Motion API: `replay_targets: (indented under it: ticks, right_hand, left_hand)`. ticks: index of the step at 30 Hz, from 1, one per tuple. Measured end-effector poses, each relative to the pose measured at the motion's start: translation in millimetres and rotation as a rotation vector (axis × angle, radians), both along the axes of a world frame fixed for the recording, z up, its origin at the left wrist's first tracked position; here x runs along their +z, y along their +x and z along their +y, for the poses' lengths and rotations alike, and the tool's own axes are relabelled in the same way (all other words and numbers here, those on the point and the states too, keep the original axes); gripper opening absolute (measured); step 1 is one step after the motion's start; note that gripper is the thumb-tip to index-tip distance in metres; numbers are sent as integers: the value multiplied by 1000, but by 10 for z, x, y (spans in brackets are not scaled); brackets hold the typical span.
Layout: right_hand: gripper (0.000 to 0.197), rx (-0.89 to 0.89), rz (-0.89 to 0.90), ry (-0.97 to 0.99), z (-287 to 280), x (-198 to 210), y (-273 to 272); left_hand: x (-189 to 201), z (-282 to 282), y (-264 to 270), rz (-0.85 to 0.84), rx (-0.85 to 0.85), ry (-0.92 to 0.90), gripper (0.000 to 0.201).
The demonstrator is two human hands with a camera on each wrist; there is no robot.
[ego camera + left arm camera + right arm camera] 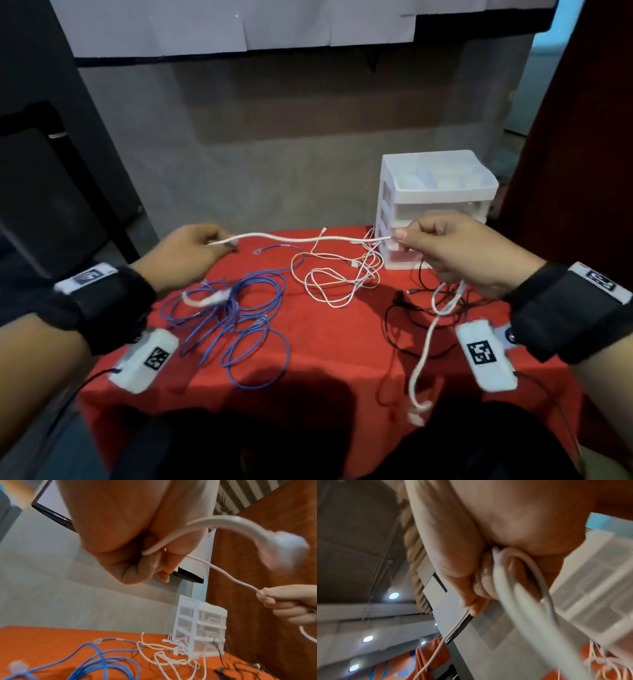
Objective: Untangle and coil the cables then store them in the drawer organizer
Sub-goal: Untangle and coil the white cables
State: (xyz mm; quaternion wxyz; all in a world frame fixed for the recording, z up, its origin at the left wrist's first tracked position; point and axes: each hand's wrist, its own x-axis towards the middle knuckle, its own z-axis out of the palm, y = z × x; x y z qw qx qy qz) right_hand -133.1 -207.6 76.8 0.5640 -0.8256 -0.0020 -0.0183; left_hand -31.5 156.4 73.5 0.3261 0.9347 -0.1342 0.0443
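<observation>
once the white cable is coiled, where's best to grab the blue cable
Probably take the blue cable at its bunched centre, coming from above: its loops cross there on the red tablecloth, so one grip gathers most strands. Its free plug end lies apart, towards the back.

No readable text; only coded square markers (482,353) on the wrist units.
</observation>
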Motion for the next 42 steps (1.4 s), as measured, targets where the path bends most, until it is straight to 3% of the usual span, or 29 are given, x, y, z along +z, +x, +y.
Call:
replay_targets:
  ticks: [3,6,8,10,12,18,20,22,23,25,29,36,42]
  right_hand:
    - [26,-51,36,164,90,-44,5]
    - [25,-112,33,330,316,-56,84]
    - [26,-122,21,422,499,-27,126]
    - [27,-133,-12,486,670,17,154]
    - [26,-156,-54,552,810,66,169]
    - [19,-175,-38,916,856,170,177]
    - [15,-204,-29,711,746,141,169]
    - [24,-261,-102,207,611,95,122]
    - [33,-277,-181,-34,552,82,87]
    - [36,-182,-377,-281,512,134,-13]
    - [8,137,-375,-277,666,344,-152]
    - [14,124,-260,-366,749,296,-59]
    - [15,-33,-504,-646,845,171,-56]
  left_hand:
    - [-16,-53,-133,141,-93,-108,5]
    - [-10,-286,-376,35,-275,-170,58]
    - [29,-527,-617,-161,-402,-156,68]
    - [30,-806,-844,-379,-490,-163,43]
    - [-33,-1076,-996,-472,-531,-197,17]
    - [-330,-1276,-973,-298,-535,-196,2]
    - [-268,-1198,-932,-259,-537,-257,6]
    - [-150,-1092,-911,-211,-509,-291,9]
    - [-87,-1038,-894,-191,-491,-293,11]
    - [46,-941,-848,-162,-472,-258,15]
    - [196,-816,-728,-124,-494,-185,18]
    - [161,-784,-661,-216,-446,-179,2]
    - [105,-806,-671,-336,-375,-94,12]
